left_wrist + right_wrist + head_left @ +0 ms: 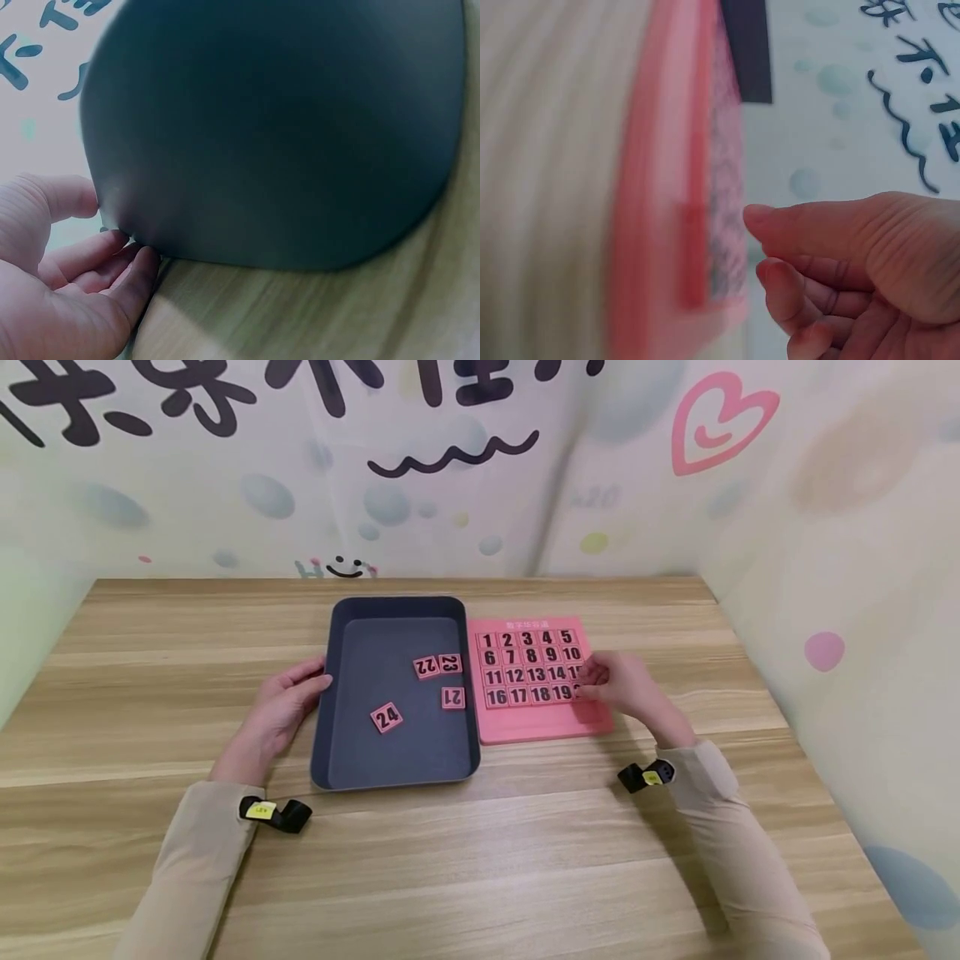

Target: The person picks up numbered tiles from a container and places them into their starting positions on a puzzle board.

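Note:
My left hand (282,703) holds the left side of a dark grey tray (321,727). In the left wrist view its fingertips meet the outer wall of the tray (285,150). Several loose number tiles lie in it: tile 24 (387,717), tile 22 (426,667), tile 23 (450,663) and tile 21 (453,697). To the right, a pink number puzzle board (540,727) carries tiles in rows from 1 upward. My right hand (624,683) is over its right edge, partly covering the last tiles. In the right wrist view its fingers are loosely bent, with nothing visible between them.
Tray and board stand side by side on a wood-grain table (487,868). A printed wall covering (465,510) rises behind the table, with another wall along the right. Each wrist wears a black strap with a yellow label.

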Available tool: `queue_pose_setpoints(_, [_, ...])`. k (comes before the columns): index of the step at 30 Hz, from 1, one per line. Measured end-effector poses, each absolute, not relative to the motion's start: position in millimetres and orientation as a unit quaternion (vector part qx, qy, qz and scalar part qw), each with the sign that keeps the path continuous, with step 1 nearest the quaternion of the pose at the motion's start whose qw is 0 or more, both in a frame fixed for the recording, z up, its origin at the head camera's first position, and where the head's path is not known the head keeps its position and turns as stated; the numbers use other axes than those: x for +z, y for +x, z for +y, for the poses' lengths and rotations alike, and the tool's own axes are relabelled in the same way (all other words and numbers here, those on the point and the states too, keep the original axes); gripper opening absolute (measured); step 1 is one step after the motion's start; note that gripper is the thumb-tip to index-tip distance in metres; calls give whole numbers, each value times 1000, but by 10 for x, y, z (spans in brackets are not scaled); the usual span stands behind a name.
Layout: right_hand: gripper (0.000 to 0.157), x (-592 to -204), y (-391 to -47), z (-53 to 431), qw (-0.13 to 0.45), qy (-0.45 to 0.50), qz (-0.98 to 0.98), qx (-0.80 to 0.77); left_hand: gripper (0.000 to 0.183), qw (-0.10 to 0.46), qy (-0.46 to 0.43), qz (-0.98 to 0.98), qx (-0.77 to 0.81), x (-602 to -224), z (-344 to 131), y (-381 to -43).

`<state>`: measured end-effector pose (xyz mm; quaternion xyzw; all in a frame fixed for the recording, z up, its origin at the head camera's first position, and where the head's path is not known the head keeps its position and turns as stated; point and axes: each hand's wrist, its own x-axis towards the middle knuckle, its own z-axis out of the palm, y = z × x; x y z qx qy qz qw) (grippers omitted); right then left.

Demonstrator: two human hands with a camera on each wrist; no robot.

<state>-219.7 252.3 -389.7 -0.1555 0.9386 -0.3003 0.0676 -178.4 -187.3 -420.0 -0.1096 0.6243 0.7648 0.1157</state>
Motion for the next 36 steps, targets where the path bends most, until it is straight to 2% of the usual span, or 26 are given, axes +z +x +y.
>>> queue_pose_setpoints(7, [23,-3688,-2256,2051,56,-179,924,-334,68,114,-108,623,766,-4211,-1878,-1778])
queue_pose_setpoints(14, [25,-3660,-2302,1590,49,-233,896,-374,67,119,-112,625,764,-4196,-1870,-1779])
queue_pose_setpoints(28, [24,-3808,-2221,991,129,-287,872,-376,68,104,-93,610,780,-4216,-1879,-1776])
queue_pose_setpoints(36, [30,-3841,-2195,820,131,-302,894,-303,67,107,-93,619,773,-4232,-1888,-1779])
